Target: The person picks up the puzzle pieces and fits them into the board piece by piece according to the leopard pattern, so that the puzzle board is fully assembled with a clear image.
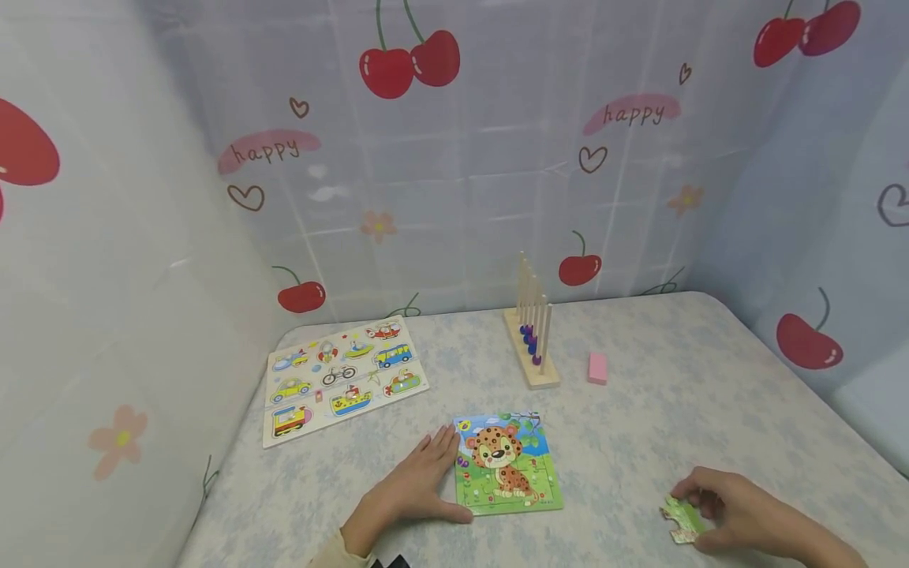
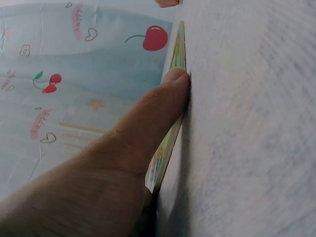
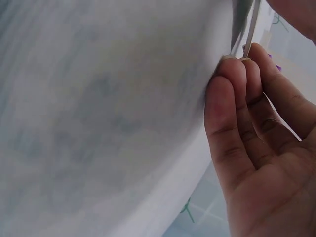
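Note:
A square jigsaw puzzle [image 1: 507, 461] with a spotted leopard cub on a green and blue scene lies flat on the table. My left hand [image 1: 424, 483] rests along its left side, fingers straight and thumb at the near left corner. In the left wrist view, the thumb touches the edge of the puzzle board [image 2: 168, 148]. Off to the right, my right hand [image 1: 742, 511] pinches a green jigsaw piece [image 1: 685, 521] with knobbed cut edges, held tilted close over the tablecloth. The right wrist view shows this piece [image 3: 252, 29] edge-on beyond the fingertips.
A knob puzzle board [image 1: 334, 379] with vehicle pictures lies at the back left. Behind the leopard puzzle stands a wooden peg rack [image 1: 541, 381] with several blue and purple beads. Beside it lies a pink block [image 1: 597, 368]. Cherry-printed curtains [image 1: 454, 181] surround the table.

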Demonstrator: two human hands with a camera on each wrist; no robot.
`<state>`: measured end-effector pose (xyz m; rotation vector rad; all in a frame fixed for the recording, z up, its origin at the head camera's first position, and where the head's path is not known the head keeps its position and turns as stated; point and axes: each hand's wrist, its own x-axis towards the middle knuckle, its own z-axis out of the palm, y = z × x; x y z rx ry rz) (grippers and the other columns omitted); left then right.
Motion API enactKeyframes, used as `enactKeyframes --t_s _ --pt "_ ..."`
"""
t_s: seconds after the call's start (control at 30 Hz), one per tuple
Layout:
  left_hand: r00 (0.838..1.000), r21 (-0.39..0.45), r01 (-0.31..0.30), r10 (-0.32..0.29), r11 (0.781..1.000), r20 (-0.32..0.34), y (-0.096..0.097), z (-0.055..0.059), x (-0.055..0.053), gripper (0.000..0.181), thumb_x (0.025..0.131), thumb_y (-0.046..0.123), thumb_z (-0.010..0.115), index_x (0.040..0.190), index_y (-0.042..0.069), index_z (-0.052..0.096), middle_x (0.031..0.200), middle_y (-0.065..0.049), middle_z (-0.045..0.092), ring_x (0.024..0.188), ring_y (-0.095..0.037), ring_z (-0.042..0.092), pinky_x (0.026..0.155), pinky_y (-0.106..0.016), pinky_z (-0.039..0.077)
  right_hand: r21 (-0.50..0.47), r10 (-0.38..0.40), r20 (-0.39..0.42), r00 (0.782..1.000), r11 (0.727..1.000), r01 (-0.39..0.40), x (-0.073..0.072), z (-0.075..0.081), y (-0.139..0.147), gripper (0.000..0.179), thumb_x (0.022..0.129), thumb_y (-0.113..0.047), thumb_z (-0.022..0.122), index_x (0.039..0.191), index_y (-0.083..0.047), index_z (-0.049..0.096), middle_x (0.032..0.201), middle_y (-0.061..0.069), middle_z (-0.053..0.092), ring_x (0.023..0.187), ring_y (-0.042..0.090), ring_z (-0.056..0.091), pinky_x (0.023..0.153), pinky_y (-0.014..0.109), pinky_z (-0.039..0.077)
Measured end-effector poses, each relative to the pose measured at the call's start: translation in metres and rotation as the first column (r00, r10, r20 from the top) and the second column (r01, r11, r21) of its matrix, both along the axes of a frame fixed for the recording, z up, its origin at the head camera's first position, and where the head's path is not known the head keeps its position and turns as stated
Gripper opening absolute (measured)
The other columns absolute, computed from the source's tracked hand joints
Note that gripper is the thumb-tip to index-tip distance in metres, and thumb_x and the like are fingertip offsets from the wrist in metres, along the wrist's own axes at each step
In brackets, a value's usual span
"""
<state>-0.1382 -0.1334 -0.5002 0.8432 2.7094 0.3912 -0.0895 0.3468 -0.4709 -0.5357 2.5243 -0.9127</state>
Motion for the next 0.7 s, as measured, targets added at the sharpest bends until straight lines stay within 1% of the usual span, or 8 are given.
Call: enactKeyframes --t_s 0.13,0.23,0.3,0.37,0.43,0.5,0.6,0.7 --pt "1.0 0.003 -0.002 0.002 1.0 0.0 0.0 0.0 0.0 0.12 0.073 0.078 0.061 0.157 0.006 0.013 0.165 -0.011 0.006 0.153 -0.025 0.008 0.125 -0.047 0.015 0.018 -0.008 -0.077 0.997 1.0 0.009 0.0 0.002 -0.013 0.045 0.07 -0.026 0.085 0.107 -0.007 0.067 0.08 -0.009 0.052 0.069 -0.005 0.044 0.057 0.019 0.04" --pt "1.0 0.004 -0.003 0.003 1.0 0.005 0.0 0.0 0.0 0.12 0.073 0.078 0.061 0.157 0.006 0.013 0.165 -0.011 0.006 0.153 -0.025 0.008 0.125 -0.047 0.014 0.027 -0.003 -0.136 0.991 1.0 0.007 -0.002 0.005 -0.024 0.046 0.07 -0.028 0.085 0.107 -0.006 0.068 0.08 -0.009 0.051 0.069 -0.005 0.043 0.056 0.019 0.042" --pt "1.0 0.003 -0.003 0.003 1.0 0.007 0.0 0.0 0.0 0.12 0.073 0.078 0.061 0.157 0.006 0.013 0.165 -0.011 0.006 0.153 -0.025 0.008 0.125 -0.047 0.014 0.049 -0.011 -0.163 0.987 0.999 0.019 -0.003 0.007 -0.033 0.047 0.069 -0.03 0.085 0.106 -0.007 0.069 0.08 -0.008 0.049 0.069 -0.005 0.042 0.057 0.019 0.042" --pt "1.0 0.002 -0.003 0.003 1.0 0.011 0.0 0.0 0.0 0.12 0.074 0.078 0.061 0.157 0.006 0.013 0.165 -0.011 0.006 0.153 -0.025 0.008 0.125 -0.047 0.014 0.064 -0.008 -0.206 0.979 0.998 0.021 -0.004 0.009 -0.041 0.047 0.069 -0.03 0.086 0.106 -0.008 0.069 0.08 -0.008 0.049 0.069 -0.005 0.041 0.057 0.019 0.044" --pt "1.0 0.0 -0.001 0.001 1.0 0.014 0.0 -0.001 0.0 0.119 0.074 0.078 0.061 0.157 0.006 0.013 0.165 -0.011 0.006 0.153 -0.025 0.008 0.125 -0.047 0.014 0.081 -0.018 -0.232 0.973 0.996 0.038 -0.006 0.011 -0.051 0.047 0.068 -0.031 0.087 0.106 -0.011 0.069 0.081 -0.009 0.048 0.07 -0.005 0.041 0.058 0.019 0.044" --pt "1.0 0.003 0.002 -0.002 1.0 0.018 0.0 -0.001 0.0 0.119 0.074 0.078 0.061 0.157 0.006 0.013 0.165 -0.011 0.006 0.153 -0.025 0.008 0.125 -0.047 0.014 0.08 -0.013 -0.267 0.964 0.996 0.036 -0.006 0.013 -0.061 0.046 0.068 -0.03 0.087 0.106 -0.011 0.069 0.083 -0.009 0.05 0.071 -0.005 0.042 0.058 0.02 0.045" --pt "1.0 0.012 0.006 -0.006 1.0 0.022 -0.001 -0.001 0.0 0.119 0.074 0.078 0.06 0.157 0.006 0.013 0.165 -0.012 0.006 0.153 -0.026 0.008 0.124 -0.048 0.014 0.084 -0.019 -0.298 0.954 0.995 0.046 -0.008 0.017 -0.079 0.046 0.068 -0.029 0.086 0.107 -0.013 0.069 0.086 -0.011 0.052 0.072 -0.005 0.043 0.059 0.02 0.046" --pt "1.0 0.022 0.005 -0.006 1.0 0.022 -0.001 -0.001 0.0 0.119 0.074 0.078 0.06 0.157 0.006 0.013 0.165 -0.012 0.006 0.153 -0.026 0.008 0.124 -0.049 0.015 0.074 -0.009 -0.32 0.948 0.997 0.035 -0.012 0.021 -0.098 0.045 0.069 -0.028 0.086 0.108 -0.012 0.069 0.089 -0.012 0.053 0.073 -0.004 0.045 0.058 0.02 0.045"
